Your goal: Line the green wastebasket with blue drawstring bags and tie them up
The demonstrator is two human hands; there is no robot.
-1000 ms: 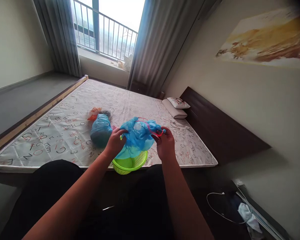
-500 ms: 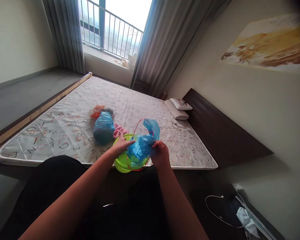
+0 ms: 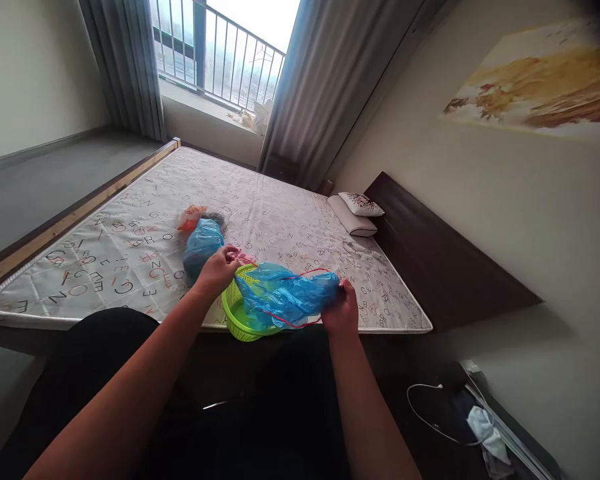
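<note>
The left hand (image 3: 219,269) pinches a red drawstring (image 3: 296,326) as the right hand (image 3: 343,310) clutches a blue plastic bag's (image 3: 285,293) opposite end, apparently to draw it out lengthwise, over a lime-green basket (image 3: 236,328) at the mattress (image 3: 260,213) edge.

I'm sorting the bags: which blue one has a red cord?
The blue bag in the right hand: its red cord shows; the other blue bag on the mattress shows none.

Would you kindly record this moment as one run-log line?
left grip: at red drawstring | right grip: holding blue bag | bag: stretched between grips, over green basket | mattress: second blue bag
</note>
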